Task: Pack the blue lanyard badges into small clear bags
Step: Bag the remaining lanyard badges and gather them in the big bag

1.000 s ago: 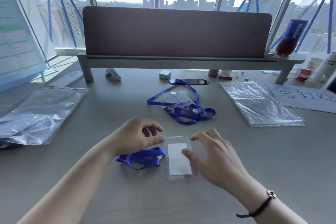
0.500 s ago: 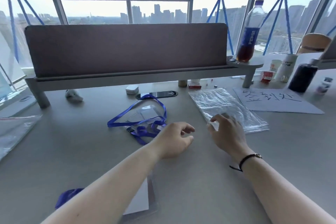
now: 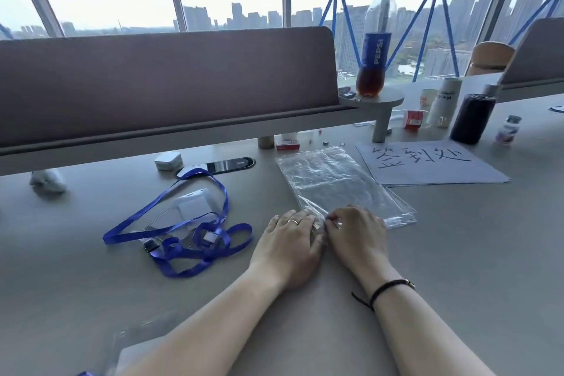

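Both hands down at the near corner of the clear bag stack [image 3: 341, 183]: left hand [image 3: 290, 246] flat, fingers straight on the plastic; right hand [image 3: 358, 233] pinching the edge. Blue lanyard badges [image 3: 186, 223] piled left of the stack, untouched.

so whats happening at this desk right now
A person is packing lanyard badges into clear bags. Both hands, left and right, are at the near corner of the bag stack, apparently picking a bag off. A blue lanyard badge lies loose to the left, not yet bagged.
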Action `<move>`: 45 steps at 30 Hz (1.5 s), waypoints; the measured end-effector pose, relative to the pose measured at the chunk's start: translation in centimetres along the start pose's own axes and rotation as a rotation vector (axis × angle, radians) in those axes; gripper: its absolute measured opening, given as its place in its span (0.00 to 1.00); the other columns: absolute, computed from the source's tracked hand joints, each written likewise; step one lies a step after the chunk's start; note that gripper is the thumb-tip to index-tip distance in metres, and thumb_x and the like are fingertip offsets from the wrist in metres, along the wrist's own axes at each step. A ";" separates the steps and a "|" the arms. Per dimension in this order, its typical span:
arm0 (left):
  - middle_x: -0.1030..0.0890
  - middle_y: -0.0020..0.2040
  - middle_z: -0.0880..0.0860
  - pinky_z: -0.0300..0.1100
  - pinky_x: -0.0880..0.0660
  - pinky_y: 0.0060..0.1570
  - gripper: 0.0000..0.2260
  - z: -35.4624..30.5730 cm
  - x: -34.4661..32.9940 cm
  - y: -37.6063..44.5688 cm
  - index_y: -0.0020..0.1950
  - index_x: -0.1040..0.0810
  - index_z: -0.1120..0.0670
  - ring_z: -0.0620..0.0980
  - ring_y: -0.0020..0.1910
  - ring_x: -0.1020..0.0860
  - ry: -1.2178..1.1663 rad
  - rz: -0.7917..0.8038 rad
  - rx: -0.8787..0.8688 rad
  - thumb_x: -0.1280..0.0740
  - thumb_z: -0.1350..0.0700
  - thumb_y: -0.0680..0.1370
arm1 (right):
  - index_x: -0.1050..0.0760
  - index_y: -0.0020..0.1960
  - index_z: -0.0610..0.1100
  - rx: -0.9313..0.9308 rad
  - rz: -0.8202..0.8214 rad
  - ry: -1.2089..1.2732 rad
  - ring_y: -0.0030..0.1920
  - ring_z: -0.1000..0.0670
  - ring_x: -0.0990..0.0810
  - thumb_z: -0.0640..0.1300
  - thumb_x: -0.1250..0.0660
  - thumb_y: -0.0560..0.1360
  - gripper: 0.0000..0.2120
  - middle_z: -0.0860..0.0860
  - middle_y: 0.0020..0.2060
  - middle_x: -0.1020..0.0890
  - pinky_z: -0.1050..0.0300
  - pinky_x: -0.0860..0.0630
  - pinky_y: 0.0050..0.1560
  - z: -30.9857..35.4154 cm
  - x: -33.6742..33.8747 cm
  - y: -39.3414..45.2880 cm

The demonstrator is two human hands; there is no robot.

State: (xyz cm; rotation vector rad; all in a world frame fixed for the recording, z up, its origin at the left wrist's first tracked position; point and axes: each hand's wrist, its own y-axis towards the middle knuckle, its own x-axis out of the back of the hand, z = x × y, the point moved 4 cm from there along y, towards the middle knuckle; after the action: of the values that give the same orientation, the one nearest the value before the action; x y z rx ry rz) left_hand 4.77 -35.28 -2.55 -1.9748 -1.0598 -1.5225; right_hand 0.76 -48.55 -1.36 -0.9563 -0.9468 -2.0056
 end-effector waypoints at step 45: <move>0.15 0.44 0.60 0.45 0.17 0.40 0.14 18.2 14.7 -23.6 0.58 0.19 0.59 0.55 0.39 0.16 -1.418 -0.134 0.506 0.30 0.70 0.75 | 0.22 0.52 0.49 0.459 0.070 0.156 0.46 0.45 0.19 0.44 0.34 0.77 0.05 0.55 0.43 0.15 0.56 0.32 0.45 16.8 -1.0 -9.5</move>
State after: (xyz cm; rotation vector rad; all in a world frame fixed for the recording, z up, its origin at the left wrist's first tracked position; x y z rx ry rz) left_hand -0.85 -2.98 3.09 -2.4471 -1.7924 0.4082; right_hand -1.28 -29.70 2.59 -0.5630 -1.1974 -1.6708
